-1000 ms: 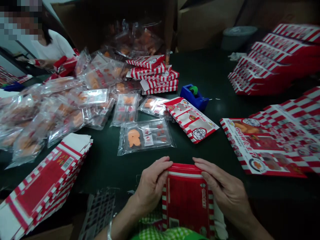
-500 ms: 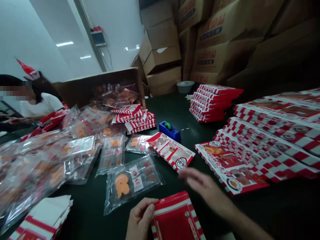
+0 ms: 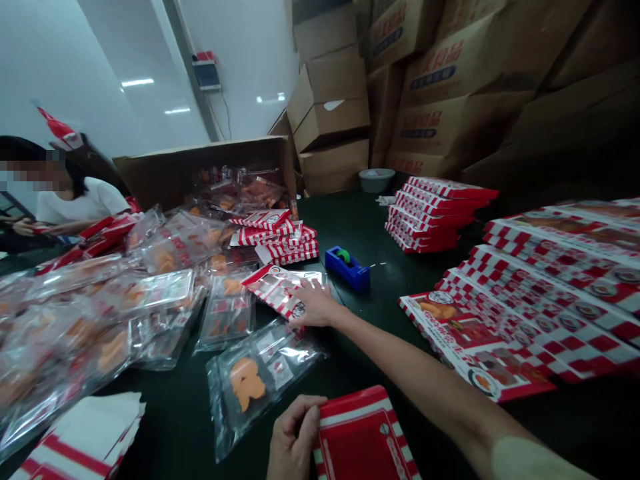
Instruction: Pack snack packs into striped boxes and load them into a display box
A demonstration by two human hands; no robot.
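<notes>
Near the bottom edge, my left hand (image 3: 296, 437) pinches the upper left edge of a red packet (image 3: 363, 437) with striped red-and-white borders. My right hand (image 3: 316, 303) reaches forward, its fingers closed over the right end of a windowed red-and-white packet (image 3: 270, 288). That packet lies over clear bags and partly hides one of them. Just in front of my right hand is a clear plastic bag (image 3: 265, 373) with an orange piece and small printed packets inside. A blue tape dispenser (image 3: 347, 268) with green tape stands beyond my right forearm.
Clear bags (image 3: 95, 320) heap on the left before an open carton (image 3: 200, 153). Striped packets (image 3: 435, 217) are stacked at the back right, more (image 3: 540, 300) fanned out at right. Folded packaging (image 3: 85, 433) lies at lower left. A person (image 3: 83, 200) sits far left.
My right hand has moved forward and left onto the windowed packet, which has shifted left over the clear bags. My left hand still holds the red packet. The view has turned slightly left.
</notes>
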